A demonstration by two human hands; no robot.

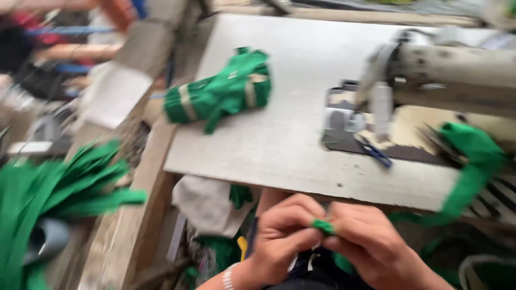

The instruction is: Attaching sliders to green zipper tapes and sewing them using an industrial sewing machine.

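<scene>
— What are the hands on?

— A small green fabric piece [324, 226], pinched between both hands below the near edge of the bench. The left hand [282, 236] has its fingers curled together and clamped on the piece from its side; the right hand [371, 241] closes on it from the other, thumb and fingertips pressed to the cloth. The hands touch each other around it.

— And on the bench itself?

— The bench [279, 139] is a pale grey board. Near its left edge lies a bundle of green fabric with pale bands [220, 92], folded and heaped. On the right side stands a sewing machine [430, 70], its head over the plate. A blue-handled tool [374, 152] lies just beside the plate, toward the near edge.

— Anything else green?

— A green strip [473, 166] hangs from the machine's side over the near right corner and trails down. Well off the bench's left edge, a blurred pile of green strips [59, 188] spreads out. Under the near edge, a grey cloth [207, 204] hangs, with more green scraps below.
</scene>
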